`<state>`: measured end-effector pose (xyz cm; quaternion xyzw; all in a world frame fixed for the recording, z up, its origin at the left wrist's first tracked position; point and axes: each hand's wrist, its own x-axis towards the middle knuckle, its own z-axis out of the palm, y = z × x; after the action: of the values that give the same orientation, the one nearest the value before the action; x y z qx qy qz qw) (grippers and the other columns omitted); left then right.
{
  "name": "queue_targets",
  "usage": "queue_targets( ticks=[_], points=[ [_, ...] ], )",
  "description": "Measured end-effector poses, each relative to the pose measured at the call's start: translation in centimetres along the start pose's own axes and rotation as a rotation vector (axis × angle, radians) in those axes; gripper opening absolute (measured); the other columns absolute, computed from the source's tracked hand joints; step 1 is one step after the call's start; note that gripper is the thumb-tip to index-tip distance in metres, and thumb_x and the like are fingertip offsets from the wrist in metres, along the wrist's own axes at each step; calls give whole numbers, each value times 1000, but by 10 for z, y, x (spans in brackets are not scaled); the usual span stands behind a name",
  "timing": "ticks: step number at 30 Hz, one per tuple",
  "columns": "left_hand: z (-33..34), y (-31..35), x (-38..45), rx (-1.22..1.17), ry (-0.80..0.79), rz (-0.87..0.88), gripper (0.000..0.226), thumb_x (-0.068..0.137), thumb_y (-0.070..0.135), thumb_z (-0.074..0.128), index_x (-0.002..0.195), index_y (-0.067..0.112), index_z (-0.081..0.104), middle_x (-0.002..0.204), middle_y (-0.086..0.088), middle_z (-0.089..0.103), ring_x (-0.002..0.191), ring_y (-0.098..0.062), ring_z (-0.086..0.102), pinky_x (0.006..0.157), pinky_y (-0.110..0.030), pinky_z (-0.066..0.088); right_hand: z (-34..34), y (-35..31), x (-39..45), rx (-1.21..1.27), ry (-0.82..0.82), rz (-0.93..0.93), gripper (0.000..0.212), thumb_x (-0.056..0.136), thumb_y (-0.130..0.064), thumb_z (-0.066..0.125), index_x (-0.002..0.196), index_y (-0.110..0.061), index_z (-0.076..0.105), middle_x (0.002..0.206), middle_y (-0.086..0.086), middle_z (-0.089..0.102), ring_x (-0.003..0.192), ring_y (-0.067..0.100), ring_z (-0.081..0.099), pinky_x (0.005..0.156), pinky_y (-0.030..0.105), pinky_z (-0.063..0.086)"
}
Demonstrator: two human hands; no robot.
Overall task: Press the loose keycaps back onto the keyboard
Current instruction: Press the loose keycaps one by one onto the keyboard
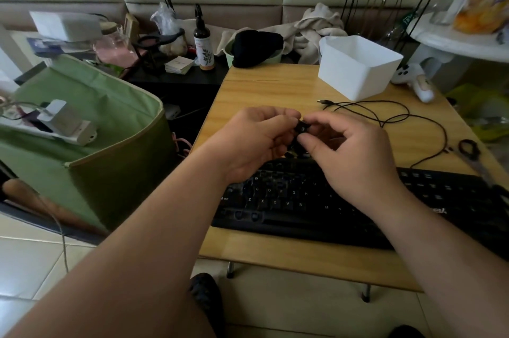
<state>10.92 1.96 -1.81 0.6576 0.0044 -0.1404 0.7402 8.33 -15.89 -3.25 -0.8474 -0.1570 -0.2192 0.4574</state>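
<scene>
A black keyboard (289, 200) lies across the near part of a small wooden table (261, 95). Both hands hover above its upper rows. My right hand (349, 150) pinches a small black keycap (302, 128) with a white legend between thumb and fingertips. My left hand (253, 142) is curled, and its fingertips meet the same keycap from the left. The hands cover the keyboard's top rows, and dark shapes under them are too hidden to make out.
A white plastic bin (358, 67) stands at the table's back right. The keyboard's black cable (385, 114) loops behind the hands. Scissors (473, 155) lie at the right edge. A green fabric bin (91, 128) stands left of the table.
</scene>
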Motion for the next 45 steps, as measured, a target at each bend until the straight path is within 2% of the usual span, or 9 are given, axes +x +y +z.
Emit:
queue_targets(
  ticks=[3,10,15,21,29,33,37,41,45],
  points=[
    [-2,-1,0,-73,-33,-7,14,104,9,59,113,8,70,85,-3,67,69,-7,61,67,-21,53,0,1,0,3,24,-6,32,82,-13,86,109,-28,78,93,-12,72,82,6,67,77,15,54],
    [-5,-2,-5,-89,-116,-4,13,103,7,59,106,9,72,84,-4,70,75,-10,64,71,-21,56,-2,1,0,-48,39,-25,27,81,-17,87,105,-26,79,91,-14,70,83,2,66,76,13,51],
    [-6,-1,-8,-96,-134,-8,13,102,8,59,106,8,72,86,-5,72,76,-11,66,73,-22,57,-3,0,-3,-65,37,-60,29,79,-14,88,105,-24,79,91,-13,70,84,3,66,76,20,55],
    [-7,-1,-10,-95,-159,-8,11,101,10,62,106,8,72,88,-5,70,77,-10,65,72,-21,56,-3,0,-3,-65,47,-90,31,77,-9,88,104,-23,79,92,-15,66,84,0,64,74,7,47],
    [-7,1,-10,-216,-203,7,15,98,-1,60,93,12,67,88,-3,71,82,-13,67,79,-22,57,-3,-2,-4,-15,69,-37,25,78,-23,89,101,-26,78,92,-11,71,79,6,66,70,17,52],
    [-10,1,-11,-220,-233,15,21,95,-7,62,96,14,66,90,-2,74,89,-14,70,84,-24,60,-2,0,-2,-61,79,-109,23,84,-16,84,107,-21,81,97,-11,70,91,-2,64,79,10,47],
    [-14,4,-12,-261,-241,20,14,87,3,68,97,12,66,91,-4,72,88,-15,71,89,-27,59,-1,-1,-1,-75,25,-169,29,92,-13,77,120,-19,77,102,-6,69,95,-1,62,81,7,45],
    [-15,4,-12,-260,-251,30,14,84,4,70,94,13,64,98,-8,69,94,-19,70,92,-28,60,1,-7,-2,-46,-14,-168,35,90,-23,79,124,-21,75,105,-9,69,98,3,64,85,12,49],
    [-16,4,-13,-287,-250,19,20,84,-1,68,96,14,64,103,-10,73,99,-21,72,94,-32,59,2,-11,-1,-29,32,-102,30,82,-19,86,111,-25,79,93,-12,72,81,5,68,74,20,56]
  ],
)
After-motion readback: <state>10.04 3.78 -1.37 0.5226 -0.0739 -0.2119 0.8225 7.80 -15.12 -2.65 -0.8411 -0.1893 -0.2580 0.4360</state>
